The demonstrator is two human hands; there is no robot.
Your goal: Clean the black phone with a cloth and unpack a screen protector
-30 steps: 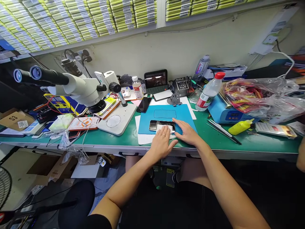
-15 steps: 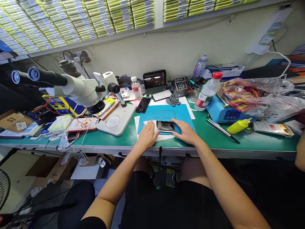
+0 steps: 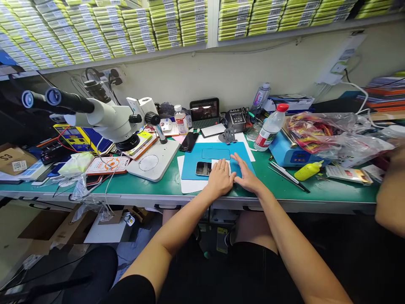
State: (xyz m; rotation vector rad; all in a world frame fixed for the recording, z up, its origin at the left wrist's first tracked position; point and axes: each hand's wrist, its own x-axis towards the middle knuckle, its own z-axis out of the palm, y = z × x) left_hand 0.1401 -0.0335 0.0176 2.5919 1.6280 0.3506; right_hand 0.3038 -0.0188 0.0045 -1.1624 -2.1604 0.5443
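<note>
A phone (image 3: 203, 168) lies flat on a blue work mat (image 3: 218, 154) at the front of the green bench. My left hand (image 3: 220, 180) lies flat on a white cloth (image 3: 220, 162) that covers the phone's right part, fingers stretched out and pressing down. My right hand (image 3: 247, 177) rests open on the mat just right of the left hand, fingers pointing left toward the cloth. White paper sheets (image 3: 189, 185) stick out from under the mat.
A stereo microscope (image 3: 107, 118) with a white base stands to the left. A water bottle (image 3: 270, 127), a blue heater box (image 3: 286, 154), a yellow squeeze bottle (image 3: 308, 170), tweezers (image 3: 289, 177) and plastic bags (image 3: 335, 133) lie to the right. Another person's arm (image 3: 390, 198) shows at the right edge.
My left hand slid left along the phone with the cloth, then came back right and now covers the phone's right part. The right hand stayed beside it. The camera tilted slightly.
</note>
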